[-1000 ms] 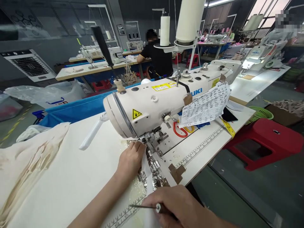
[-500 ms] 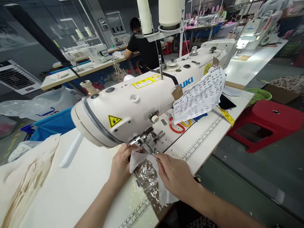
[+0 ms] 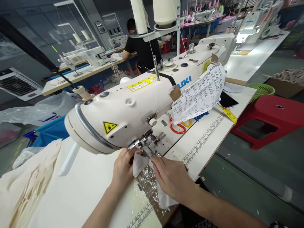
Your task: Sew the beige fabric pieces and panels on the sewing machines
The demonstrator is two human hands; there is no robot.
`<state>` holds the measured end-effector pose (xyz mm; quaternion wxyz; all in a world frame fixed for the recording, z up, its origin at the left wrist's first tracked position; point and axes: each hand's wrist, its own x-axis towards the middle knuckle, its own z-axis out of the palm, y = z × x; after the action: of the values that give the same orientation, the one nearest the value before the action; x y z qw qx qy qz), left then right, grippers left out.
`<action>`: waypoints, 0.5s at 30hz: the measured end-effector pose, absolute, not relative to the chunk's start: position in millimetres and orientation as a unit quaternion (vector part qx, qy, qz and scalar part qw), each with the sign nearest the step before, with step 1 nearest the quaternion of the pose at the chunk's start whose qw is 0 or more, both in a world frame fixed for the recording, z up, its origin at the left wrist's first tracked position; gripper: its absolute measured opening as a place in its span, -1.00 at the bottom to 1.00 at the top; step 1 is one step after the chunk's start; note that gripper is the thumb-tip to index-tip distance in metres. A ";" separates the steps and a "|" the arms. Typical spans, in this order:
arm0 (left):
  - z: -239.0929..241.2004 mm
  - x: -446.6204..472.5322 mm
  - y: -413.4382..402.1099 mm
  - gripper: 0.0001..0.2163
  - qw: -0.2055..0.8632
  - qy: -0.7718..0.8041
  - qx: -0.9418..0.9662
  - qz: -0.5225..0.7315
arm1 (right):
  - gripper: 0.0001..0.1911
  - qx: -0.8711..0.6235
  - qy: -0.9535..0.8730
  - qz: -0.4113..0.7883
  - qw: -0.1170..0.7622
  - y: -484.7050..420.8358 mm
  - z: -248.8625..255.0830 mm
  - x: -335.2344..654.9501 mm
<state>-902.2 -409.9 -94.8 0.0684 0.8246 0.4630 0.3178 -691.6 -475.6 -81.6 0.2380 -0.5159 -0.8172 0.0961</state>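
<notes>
A white sewing machine (image 3: 128, 107) stands across the table, its needle and presser foot area (image 3: 143, 142) just beyond my hands. Thin white fabric (image 3: 140, 163) runs from under that area down toward me. My left hand (image 3: 123, 166) is closed on the fabric's left edge, close below the machine head; its fingertips are partly hidden. With thumb and finger pinched, my right hand (image 3: 172, 174) grips the fabric's right side beside the presser foot. Crinkled clear plastic (image 3: 148, 180) lies below the fabric, between my wrists.
Red-handled scissors (image 3: 177, 127) lie behind the needle area, under a handwritten sheet (image 3: 199, 96) fixed to the machine. Cream fabric (image 3: 35, 177) is heaped at the left. A yellow tape measure (image 3: 229, 114) hangs over the right edge by a red stool (image 3: 273, 117). A person (image 3: 142, 47) sits beyond.
The camera view has shifted slightly. My right hand has moved a little closer to the presser foot, and the fabric between my hands is more bunched. Both hands keep their grip.
</notes>
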 end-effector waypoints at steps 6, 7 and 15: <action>-97.1 -899.8 -409.2 -0.83 0.071 0.485 0.819 0.300 | -0.77 -0.506 -0.822 0.093 0.244 -476.1 -84.5 -692.8; -96.7 -899.0 -409.1 -0.83 0.071 0.490 0.816 0.297 | -0.76 -0.504 -0.823 0.095 0.242 -476.0 -84.5 -692.7; -90.9 -898.0 -410.2 -0.80 0.083 0.496 0.803 0.320 | -0.79 -0.515 -0.815 0.121 0.236 -476.7 -81.3 -691.4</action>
<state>-898.0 -410.2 -90.9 0.0827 0.8028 0.4960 0.3204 -691.4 -476.7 -81.3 0.2357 -0.5152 -0.8151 0.1210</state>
